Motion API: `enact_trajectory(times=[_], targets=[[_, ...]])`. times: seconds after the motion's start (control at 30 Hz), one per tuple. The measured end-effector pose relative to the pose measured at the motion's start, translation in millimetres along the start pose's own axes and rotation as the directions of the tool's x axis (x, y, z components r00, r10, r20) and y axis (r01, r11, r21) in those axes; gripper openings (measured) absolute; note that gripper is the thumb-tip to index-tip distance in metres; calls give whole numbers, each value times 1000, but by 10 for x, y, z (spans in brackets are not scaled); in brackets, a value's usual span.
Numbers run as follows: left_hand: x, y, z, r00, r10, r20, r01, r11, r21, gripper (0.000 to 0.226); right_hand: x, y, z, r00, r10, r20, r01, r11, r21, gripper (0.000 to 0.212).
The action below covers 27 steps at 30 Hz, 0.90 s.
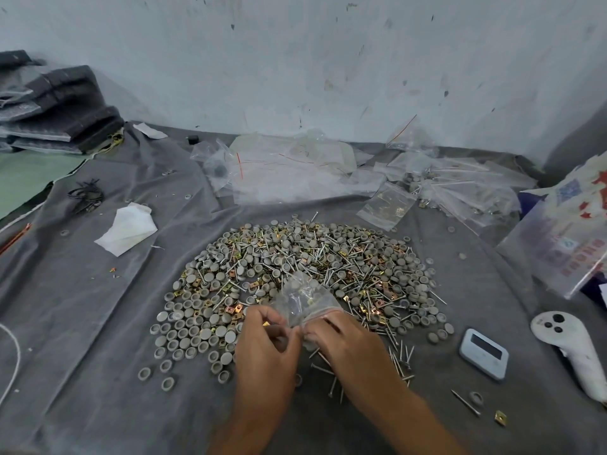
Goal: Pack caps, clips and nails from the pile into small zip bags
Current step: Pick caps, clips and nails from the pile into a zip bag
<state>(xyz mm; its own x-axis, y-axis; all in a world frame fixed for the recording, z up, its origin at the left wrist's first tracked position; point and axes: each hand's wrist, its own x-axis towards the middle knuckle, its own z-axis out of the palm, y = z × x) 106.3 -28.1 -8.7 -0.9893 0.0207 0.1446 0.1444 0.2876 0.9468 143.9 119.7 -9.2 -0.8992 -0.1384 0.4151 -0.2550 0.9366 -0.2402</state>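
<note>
The pile (pixel 295 284) of caps, clips and nails spreads across the grey cloth (pixel 82 323), just beyond both hands. The small zip bag (pixel 305 302) rises over its near edge, mouth toward the person, pinched between left hand (pixel 266 343) and right hand (pixel 341 339), equally near.

Both forearms are bare, with no sleeves, and the left hand (pixel 267 339) and right hand (pixel 341 339) seemingly ungloved.
</note>
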Motion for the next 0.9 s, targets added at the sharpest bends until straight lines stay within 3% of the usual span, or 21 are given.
enact_trajectory(times=[0.2, 0.27, 0.33, 0.4, 0.43, 0.47, 0.5, 0.53, 0.63, 0.67, 0.8, 0.9], targets=[[33, 99, -46, 998, -3, 57, 8, 996, -85, 48, -31, -15, -64, 980, -28, -197, 46, 995, 88, 20], [56, 121, -54, 995, 4, 103, 5, 996, -93, 48, -35, -43, -60, 962, -11, -272, 66, 979, 194, 26], [65, 152, -40, 991, 30, 127, -21, 997, -72, 41, -21, -124, -75, 944, 120, -307, 11, 919, 394, 26], [79, 166, -30, 990, 58, 129, -54, 998, -29, 32, 24, -173, -123, 890, 389, -238, -137, 727, 673, 22], [89, 172, -35, 988, 74, 133, -76, 997, 7, 30, 58, -173, -172, 854, 505, -130, -203, 551, 810, 20], [100, 178, -46, 986, 96, 139, -103, 994, 44, 29, 86, -124, -222, 820, 572, -22, -258, 403, 878, 19], [112, 183, -66, 982, 121, 145, -134, 988, 78, 32, 102, -36, -270, 799, 600, 41, -299, 337, 892, 19], [127, 191, -90, 977, 149, 150, -166, 980, 107, 36, 117, 76, -314, 786, 616, 48, -338, 364, 868, 19], [191, 258, -185, 961, 220, 169, -250, 952, 178, 45, 169, 469, -362, 807, 584, -91, -448, 703, 552, 20], [223, 292, -215, 956, 230, 183, -264, 945, 195, 46, 194, 574, -348, 830, 552, -85, -470, 773, 427, 19], [382, 468, -355, 958, 169, 232, -212, 962, 172, 32, 237, 780, -221, 845, 514, 149, -533, 831, 157, 17], [484, 606, -478, 968, 119, 223, -154, 976, 151, 20, 222, 815, -173, 829, 535, 162, -554, 826, 103, 13]])
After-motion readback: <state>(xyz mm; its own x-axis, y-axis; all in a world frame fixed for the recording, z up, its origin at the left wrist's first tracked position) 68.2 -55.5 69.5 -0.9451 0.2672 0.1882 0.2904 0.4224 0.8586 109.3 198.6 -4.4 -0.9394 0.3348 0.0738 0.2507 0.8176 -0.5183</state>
